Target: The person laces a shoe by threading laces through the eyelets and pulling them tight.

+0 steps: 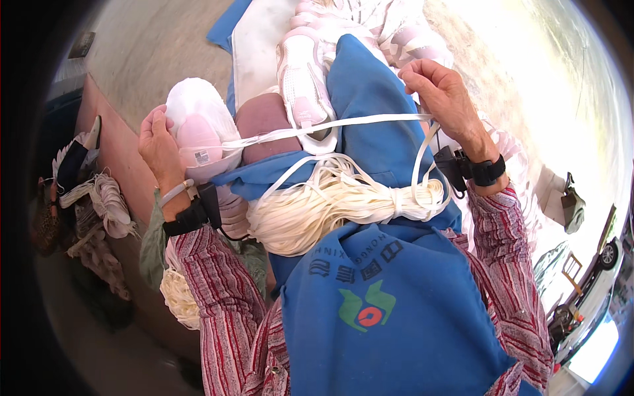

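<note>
We see a flat white lace (330, 125) stretched taut across our lap, running from a white and pink shoe (198, 135) on the left to our right hand (442, 99). The left hand (157, 142) is clamped around the heel end of that shoe, fingers wrapped behind it, wrist bent upward, with a black band (191, 214) on the wrist. The right hand is raised higher, palm turned away, thumb and fingers pinched shut on the lace, which loops down past a black wrist strap (485, 170).

Just below the lace a thick bundle of white laces (330, 201) lies on the blue apron (389, 310) covering our lap. A second white and pink shoe (300, 86) rests sole-side against the apron fold just above the lace, and more pale shoes (396, 33) lie beyond it. At the left, a wooden desk (112, 142) edge runs past the left hand, with another bunch of white cords (109, 204) hanging beside it.
</note>
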Tool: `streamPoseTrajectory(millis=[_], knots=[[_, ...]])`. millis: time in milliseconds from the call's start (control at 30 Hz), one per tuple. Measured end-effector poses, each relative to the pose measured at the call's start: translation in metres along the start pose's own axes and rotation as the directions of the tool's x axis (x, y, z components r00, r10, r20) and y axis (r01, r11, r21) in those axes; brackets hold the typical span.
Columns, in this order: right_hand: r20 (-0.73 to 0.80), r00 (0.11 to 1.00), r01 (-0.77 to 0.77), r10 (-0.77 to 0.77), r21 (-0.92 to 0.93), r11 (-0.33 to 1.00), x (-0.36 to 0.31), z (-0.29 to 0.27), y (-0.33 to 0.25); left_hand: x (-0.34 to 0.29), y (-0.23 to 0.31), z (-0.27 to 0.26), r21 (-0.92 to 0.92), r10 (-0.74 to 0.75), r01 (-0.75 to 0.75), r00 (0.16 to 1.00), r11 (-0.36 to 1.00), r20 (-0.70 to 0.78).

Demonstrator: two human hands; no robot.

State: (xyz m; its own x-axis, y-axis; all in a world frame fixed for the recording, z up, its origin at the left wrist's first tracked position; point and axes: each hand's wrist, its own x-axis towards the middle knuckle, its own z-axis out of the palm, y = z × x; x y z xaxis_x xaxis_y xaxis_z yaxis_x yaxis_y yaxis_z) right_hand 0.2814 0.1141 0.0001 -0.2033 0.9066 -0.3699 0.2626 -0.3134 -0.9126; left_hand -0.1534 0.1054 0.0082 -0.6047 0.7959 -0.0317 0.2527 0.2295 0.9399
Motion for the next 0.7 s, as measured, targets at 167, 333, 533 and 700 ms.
streamPoseTrajectory(millis=[167,333,533,700], knots=[[0.341,0.938,0.166,-0.064,-0.278,0.946,-0.002,-0.03,-0.007,0.005,-0.002,-0.003,0.164,0.109,-0.106,0.994,0.981,-0.007],[0.227,0.974,0.073,0.004,-0.329,0.942,-0.005,-0.048,0.005,-0.052,0.062,0.002,-0.24,0.012,0.036,0.981,0.97,0.194],[0.249,0.959,0.223,-0.134,-0.377,0.899,0.013,-0.037,-0.03,-0.06,0.072,-0.105,-0.446,0.107,-0.085,0.994,0.891,0.025],[0.436,0.872,0.112,0.221,-0.619,0.778,0.005,-0.043,-0.039,-0.055,0.031,-0.223,-0.338,0.126,-0.191,0.971,0.922,-0.205]])
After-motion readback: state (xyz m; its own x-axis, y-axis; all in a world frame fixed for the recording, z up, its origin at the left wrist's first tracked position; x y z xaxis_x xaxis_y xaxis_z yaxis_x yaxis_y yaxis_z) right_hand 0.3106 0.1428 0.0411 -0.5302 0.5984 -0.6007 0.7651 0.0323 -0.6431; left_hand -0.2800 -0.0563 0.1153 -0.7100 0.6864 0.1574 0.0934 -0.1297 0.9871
